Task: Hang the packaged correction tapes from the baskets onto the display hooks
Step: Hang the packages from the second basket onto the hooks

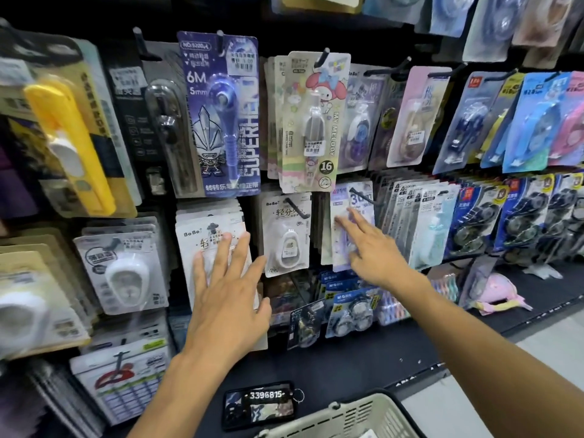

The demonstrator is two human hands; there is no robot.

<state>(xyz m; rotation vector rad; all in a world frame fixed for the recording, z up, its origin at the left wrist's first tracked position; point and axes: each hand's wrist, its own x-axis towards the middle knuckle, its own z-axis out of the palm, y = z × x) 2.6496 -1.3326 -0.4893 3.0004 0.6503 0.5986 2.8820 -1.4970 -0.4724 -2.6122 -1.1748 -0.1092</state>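
Display wall: you face a dark pegboard (316, 39) crowded with carded correction tapes on black hooks, rows running left to right.
Basket: a pale plastic basket (344, 415) sits low, below both your arms, near the bottom edge of the view; what it holds is mostly out of sight, so you cannot count what is left to hang.
Left hand: your left hand (227, 292) lies flat with fingers spread on the white BoBo pack stack (211, 229), pressing it back on its hook. That grip is released; it holds nothing.
Right hand: your right hand (373, 248) reaches to the purple-white 3D pack (350, 222) one column over, fingers straight and touching its face. Also released, though motion blur hides whether the thumb pinches the card edge.
Middle pack: a single BoBo pack (287, 235) hangs between your two hands, untouched.
Key relation: the packs under your hands hang with their long axis vertical, already on hooks. The next pack lies down and towards you in the basket, behind both hands. Your right arm passes almost over the basket, so it looks the nearer one to reach down.
Phone: a phone (259, 406) showing digits rests on the dark shelf ledge just left of the basket.
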